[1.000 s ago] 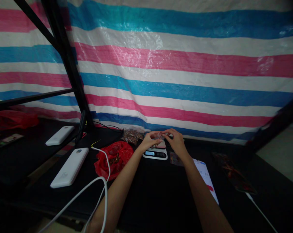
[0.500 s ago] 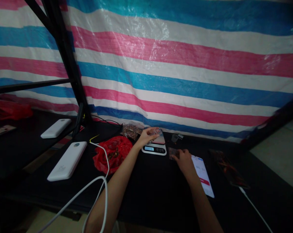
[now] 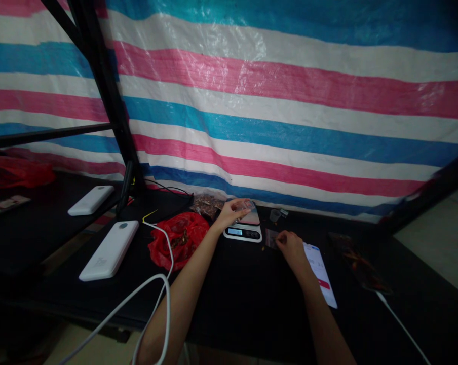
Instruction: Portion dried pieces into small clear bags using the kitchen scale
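Over the pan of a small white digital scale (image 3: 243, 233), my left hand (image 3: 231, 214) is closed on a small clear plastic item (image 3: 246, 209); whether it is a cup or a bag I cannot tell. The scale's display is lit, its digits too blurred to read. To the right of the scale, my right hand (image 3: 290, 246) has its fingertips pinched together at the edge of a small clear plastic bag (image 3: 270, 238) on the black table. Anything between those fingertips is hidden. A tiny yellowish bit (image 3: 263, 249) lies just left of that bag.
Left of the scale sits an open red plastic bag (image 3: 181, 238) of small brownish pieces, with a clear bag (image 3: 206, 207) behind it. A small clear cup (image 3: 275, 215), a lit phone (image 3: 322, 279), a dark phone (image 3: 360, 263), a white power bank (image 3: 109, 251) and a white cable (image 3: 168, 304) lie around.
My right hand's fingers have drawn into a tighter pinch by the small bag. The tiny yellowish bit now shows on the table. My left hand stays over the scale.
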`<control>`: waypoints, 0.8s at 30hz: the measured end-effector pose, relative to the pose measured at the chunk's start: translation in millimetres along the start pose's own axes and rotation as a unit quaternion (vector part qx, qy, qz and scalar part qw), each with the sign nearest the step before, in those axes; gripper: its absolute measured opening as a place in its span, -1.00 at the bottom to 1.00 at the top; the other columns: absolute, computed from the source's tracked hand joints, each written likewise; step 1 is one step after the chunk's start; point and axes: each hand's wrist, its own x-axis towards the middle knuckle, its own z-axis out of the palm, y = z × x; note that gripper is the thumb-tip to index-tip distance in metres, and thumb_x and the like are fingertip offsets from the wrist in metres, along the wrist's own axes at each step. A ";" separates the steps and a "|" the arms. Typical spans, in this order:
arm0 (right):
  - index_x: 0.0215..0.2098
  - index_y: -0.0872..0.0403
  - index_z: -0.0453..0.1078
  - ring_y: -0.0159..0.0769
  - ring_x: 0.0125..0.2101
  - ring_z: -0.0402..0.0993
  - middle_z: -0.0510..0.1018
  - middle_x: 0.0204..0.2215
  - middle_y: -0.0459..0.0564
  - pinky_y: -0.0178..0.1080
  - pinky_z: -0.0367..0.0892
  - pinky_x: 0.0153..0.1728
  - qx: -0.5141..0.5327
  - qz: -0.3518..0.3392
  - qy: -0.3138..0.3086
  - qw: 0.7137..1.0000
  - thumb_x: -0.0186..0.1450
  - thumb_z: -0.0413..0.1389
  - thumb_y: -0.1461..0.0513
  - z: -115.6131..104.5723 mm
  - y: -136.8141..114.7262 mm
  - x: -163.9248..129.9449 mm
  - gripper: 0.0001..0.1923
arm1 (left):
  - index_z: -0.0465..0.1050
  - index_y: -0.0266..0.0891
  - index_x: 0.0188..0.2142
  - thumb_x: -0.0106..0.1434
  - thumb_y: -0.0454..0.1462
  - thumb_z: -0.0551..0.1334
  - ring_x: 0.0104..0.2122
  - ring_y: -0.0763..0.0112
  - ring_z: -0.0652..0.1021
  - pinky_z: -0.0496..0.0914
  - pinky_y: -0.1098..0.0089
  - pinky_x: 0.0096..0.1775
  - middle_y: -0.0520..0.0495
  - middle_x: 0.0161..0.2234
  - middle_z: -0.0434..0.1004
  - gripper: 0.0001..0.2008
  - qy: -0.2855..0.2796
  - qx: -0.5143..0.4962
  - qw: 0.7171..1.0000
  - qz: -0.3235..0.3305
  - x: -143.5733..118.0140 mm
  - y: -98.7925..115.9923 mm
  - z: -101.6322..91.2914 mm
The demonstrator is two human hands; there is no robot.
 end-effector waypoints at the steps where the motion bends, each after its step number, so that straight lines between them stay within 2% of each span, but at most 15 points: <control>1: -0.57 0.10 0.33 -0.30 -0.49 0.36 0.42 -0.57 -0.03 -0.28 0.21 -0.39 0.008 0.005 0.006 1.000 0.00 0.04 0.31 0.0 0.1 0.7 -0.95 | 0.40 -0.33 -0.14 -0.06 -0.20 0.34 -0.20 0.31 0.49 0.32 0.32 -0.11 -0.18 -0.20 0.51 -0.53 0.002 -0.001 1.000 -0.003 0.0 0.6 0.3; 5: -0.54 0.09 0.35 -0.30 -0.48 0.42 0.48 -0.54 -0.05 -0.27 0.27 -0.38 0.128 0.037 0.018 0.991 -0.01 0.06 0.23 -8.0 -5.5 5.5 -0.92 | 0.41 -0.33 -0.15 -0.08 -0.21 0.34 -0.20 0.32 0.49 0.32 0.32 -0.10 -0.18 -0.21 0.51 -0.53 0.006 0.002 1.000 -0.001 -0.4 3.9 1.4; 8: -0.50 0.08 0.35 -0.27 -0.47 0.46 0.51 -0.52 -0.04 -0.25 0.32 -0.39 0.259 0.055 0.035 0.964 -0.02 0.09 0.16 -23.6 -24.1 14.7 -0.84 | 0.41 -0.33 -0.14 -0.09 -0.22 0.35 -0.19 0.31 0.49 0.32 0.32 -0.11 -0.18 -0.19 0.50 -0.52 0.001 0.018 1.000 0.004 -1.3 5.3 2.1; 11: -0.47 0.09 0.34 -0.26 -0.45 0.47 0.52 -0.49 -0.02 -0.24 0.35 -0.40 0.356 0.000 0.058 0.933 -0.01 0.11 0.12 -40.6 -55.8 28.1 -0.79 | 0.39 -0.31 -0.12 -0.08 -0.21 0.34 -0.19 0.31 0.48 0.33 0.31 -0.12 -0.17 -0.17 0.49 -0.51 -0.015 0.046 0.999 0.004 -1.9 5.6 3.0; 13: -0.45 0.10 0.35 -0.29 -0.46 0.45 0.52 -0.47 -0.01 -0.25 0.35 -0.40 0.345 -0.060 0.051 0.935 0.03 0.10 0.13 -48.9 -78.5 37.3 -0.80 | 0.39 -0.30 -0.11 -0.08 -0.21 0.34 -0.19 0.31 0.48 0.33 0.31 -0.13 -0.15 -0.18 0.49 -0.50 -0.024 0.055 0.998 0.005 -1.5 5.6 3.7; 17: -0.45 0.12 0.40 -0.33 -0.48 0.42 0.51 -0.51 -0.02 -0.28 0.31 -0.41 0.223 -0.153 0.013 0.963 0.06 0.10 0.23 -55.2 -109.4 51.5 -0.89 | 0.42 -0.31 -0.15 -0.10 -0.22 0.36 -0.20 0.33 0.47 0.31 0.34 -0.12 -0.15 -0.18 0.49 -0.52 -0.028 0.060 0.998 0.022 1.1 4.9 4.0; 20: -0.41 0.13 0.44 -0.32 -0.43 0.41 0.52 -0.47 0.00 -0.27 0.28 -0.35 0.159 -0.186 -0.006 0.970 0.12 0.05 0.27 -55.1 -115.8 57.1 -0.86 | 0.43 -0.33 -0.16 -0.11 -0.22 0.36 -0.22 0.34 0.47 0.30 0.34 -0.12 -0.15 -0.21 0.50 -0.53 -0.016 0.065 0.997 0.031 2.7 2.7 2.6; 24: -0.33 0.10 0.46 -0.29 -0.35 0.41 0.52 -0.39 0.02 -0.25 0.26 -0.27 0.131 -0.210 0.000 0.969 0.17 0.00 0.27 -55.8 -114.4 57.8 -0.80 | 0.42 -0.35 -0.15 -0.10 -0.22 0.35 -0.24 0.33 0.47 0.31 0.33 -0.14 -0.16 -0.21 0.49 -0.52 -0.010 0.091 0.995 0.033 2.5 -0.1 0.5</control>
